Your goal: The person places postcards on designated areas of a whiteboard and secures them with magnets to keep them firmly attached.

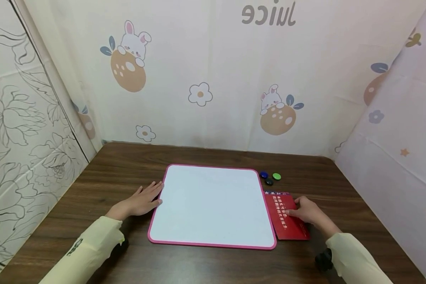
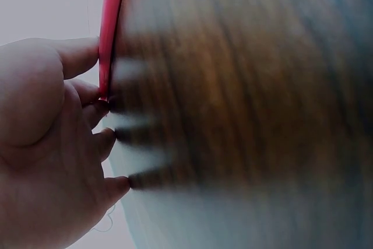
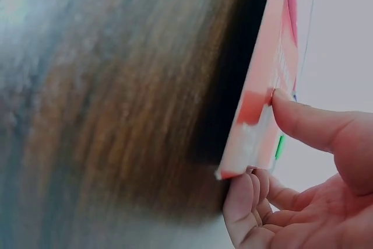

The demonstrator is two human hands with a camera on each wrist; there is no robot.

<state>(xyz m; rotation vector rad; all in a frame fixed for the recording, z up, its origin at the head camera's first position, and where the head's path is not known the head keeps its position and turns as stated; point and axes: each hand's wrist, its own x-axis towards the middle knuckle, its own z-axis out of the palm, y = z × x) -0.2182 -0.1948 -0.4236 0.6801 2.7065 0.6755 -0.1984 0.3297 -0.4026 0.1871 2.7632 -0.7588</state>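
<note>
A white board (image 1: 213,205) with a pink rim lies flat on the brown wooden table. My left hand (image 1: 138,202) rests at its left edge, fingers extended; in the left wrist view the thumb touches the pink rim (image 2: 111,33). To the right of the board is a red booklet (image 1: 278,219) with white printed characters. My right hand (image 1: 308,213) pinches the booklet's right side, thumb on top and fingers curled at the edge. From under its far end peeks a dark blue strip (image 1: 277,193) with white characters.
Just beyond the booklet, by the board's right edge, lie three small round pieces: a blue one (image 1: 264,174), a black one (image 1: 269,182) and a green one (image 1: 277,176). A printed curtain (image 1: 227,118) hangs behind the table (image 1: 195,264), with more cloth at both sides.
</note>
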